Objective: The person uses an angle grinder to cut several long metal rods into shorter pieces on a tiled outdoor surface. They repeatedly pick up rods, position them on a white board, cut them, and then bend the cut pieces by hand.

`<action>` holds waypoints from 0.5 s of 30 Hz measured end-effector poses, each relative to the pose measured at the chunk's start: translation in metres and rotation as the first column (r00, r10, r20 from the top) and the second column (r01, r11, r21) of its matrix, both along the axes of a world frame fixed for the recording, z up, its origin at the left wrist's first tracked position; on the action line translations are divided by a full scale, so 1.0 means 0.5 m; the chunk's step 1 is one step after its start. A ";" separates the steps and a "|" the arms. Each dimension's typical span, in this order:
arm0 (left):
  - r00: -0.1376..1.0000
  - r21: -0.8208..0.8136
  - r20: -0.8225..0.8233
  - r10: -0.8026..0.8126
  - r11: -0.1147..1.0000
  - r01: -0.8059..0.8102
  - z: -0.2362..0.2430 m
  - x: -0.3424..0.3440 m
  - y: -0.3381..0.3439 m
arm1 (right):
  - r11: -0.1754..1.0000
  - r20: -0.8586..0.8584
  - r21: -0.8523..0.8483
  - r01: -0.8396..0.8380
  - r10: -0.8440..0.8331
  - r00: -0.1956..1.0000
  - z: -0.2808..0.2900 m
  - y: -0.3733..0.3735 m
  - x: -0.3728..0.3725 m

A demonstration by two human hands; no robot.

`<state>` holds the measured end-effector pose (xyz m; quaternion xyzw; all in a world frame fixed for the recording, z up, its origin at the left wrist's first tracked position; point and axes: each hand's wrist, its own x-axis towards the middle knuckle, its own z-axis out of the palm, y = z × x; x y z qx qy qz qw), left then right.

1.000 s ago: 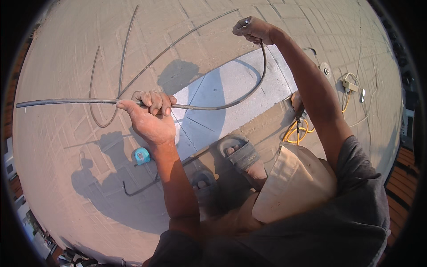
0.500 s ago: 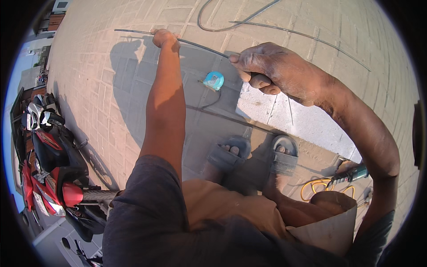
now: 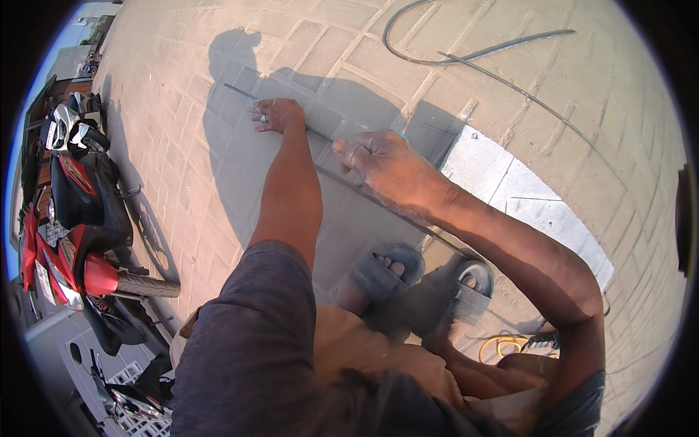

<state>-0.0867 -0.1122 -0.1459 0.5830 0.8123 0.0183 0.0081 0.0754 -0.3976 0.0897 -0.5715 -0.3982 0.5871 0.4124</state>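
Note:
My left hand [image 3: 277, 115] reaches forward low over the paving, fingers spread across a thin dark rod [image 3: 240, 89]; a ring shows on one finger. Nearer, my right hand [image 3: 386, 164] is closed on the same rod, its thumb bent over it. A sliver of a teal tape measure [image 3: 401, 135] shows behind that hand, mostly hidden. Right of it a white speckled board [image 3: 502, 178] with straight dark lines lies on the paving, partly covered by my right forearm. Another long dark bar [image 3: 448, 240] lies between the board and my sandalled feet.
Loose bent rods [image 3: 546, 105] lie beyond the board. Parked motorbikes [image 3: 80, 197] line the left side. My grey sandals [image 3: 382, 273] are below my hands. A yellow cord [image 3: 502, 341] and a partly hidden power tool [image 3: 542, 342] lie at the lower right. Shadows fall across the paving [image 3: 175, 146].
The view has swung to show the motorbikes at left. Both hands moved lower with the rod, which was raised and curved. My left hand's fingers have spread; my right hand shifted leftward.

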 end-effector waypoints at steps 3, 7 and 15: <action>0.999 0.050 0.036 -0.010 0.999 0.008 -0.039 -0.006 0.001 | 0.999 0.012 0.033 -0.018 0.018 1.000 -0.012 0.017 -0.007; 0.996 0.021 0.068 -0.058 0.998 0.057 -0.019 0.012 -0.019 | 0.996 -0.005 -0.039 -0.084 0.084 0.996 0.009 0.003 -0.004; 0.995 -0.044 0.032 -0.096 0.994 0.097 -0.037 -0.017 -0.019 | 0.987 0.049 -0.100 -0.126 0.132 0.990 0.055 -0.056 -0.009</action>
